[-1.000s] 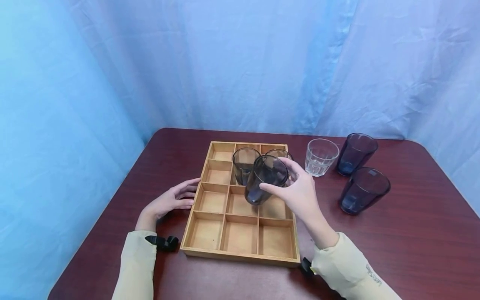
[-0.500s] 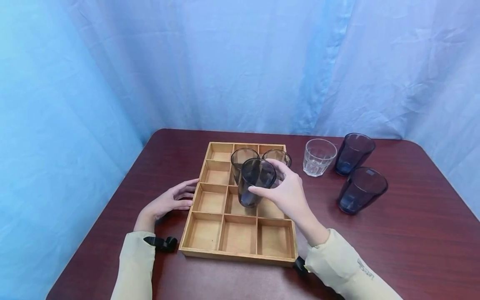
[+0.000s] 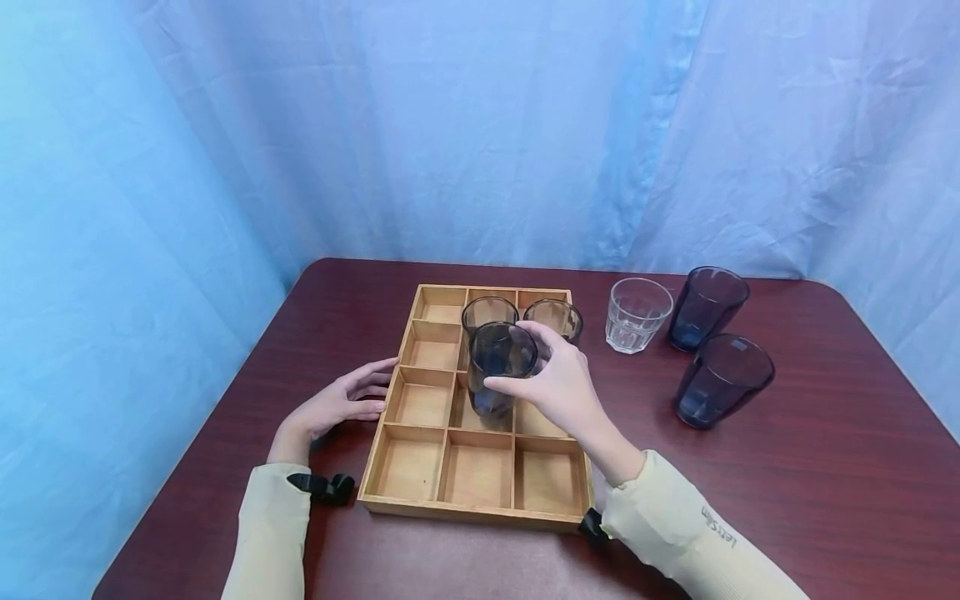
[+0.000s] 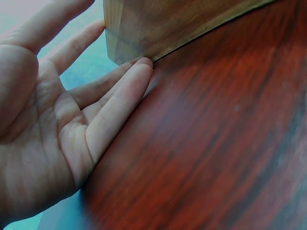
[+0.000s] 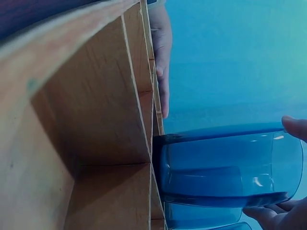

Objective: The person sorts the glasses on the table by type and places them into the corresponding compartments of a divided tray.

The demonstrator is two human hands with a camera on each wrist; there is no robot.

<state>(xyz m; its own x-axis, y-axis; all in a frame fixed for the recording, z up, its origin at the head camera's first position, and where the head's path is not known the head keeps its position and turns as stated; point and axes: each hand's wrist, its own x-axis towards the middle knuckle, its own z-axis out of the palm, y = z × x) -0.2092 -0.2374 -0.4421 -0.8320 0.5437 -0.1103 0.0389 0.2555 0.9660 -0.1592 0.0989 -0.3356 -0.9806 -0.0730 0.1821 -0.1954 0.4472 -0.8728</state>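
Note:
My right hand [image 3: 558, 385] grips a dark tinted drinking glass [image 3: 489, 387] near its rim, thumb on one side and fingers on the other. The glass stands nearly upright, its base at the middle compartment of the third row in a wooden divided tray [image 3: 480, 512]. In the right wrist view the base of the glass [image 5: 216, 167] meets the tops of the dividers; whether it touches the floor I cannot tell. My left hand [image 3: 341, 408] touches the tray's left side with extended fingertips, and the left wrist view shows them against the tray wall [image 4: 158, 33].
Two more tinted glasses stand in the tray's second row, in the middle [image 3: 489, 308] and at the right [image 3: 557, 312]. Right of the tray are a clear glass tumbler [image 3: 636, 321] and two dark glasses, one far [image 3: 705, 312] and one nearer [image 3: 722, 385]. Curtains surround the table.
My right hand has carried the dark glass to the left and slightly down, and the glass has become more upright. My left hand stays at the tray's side.

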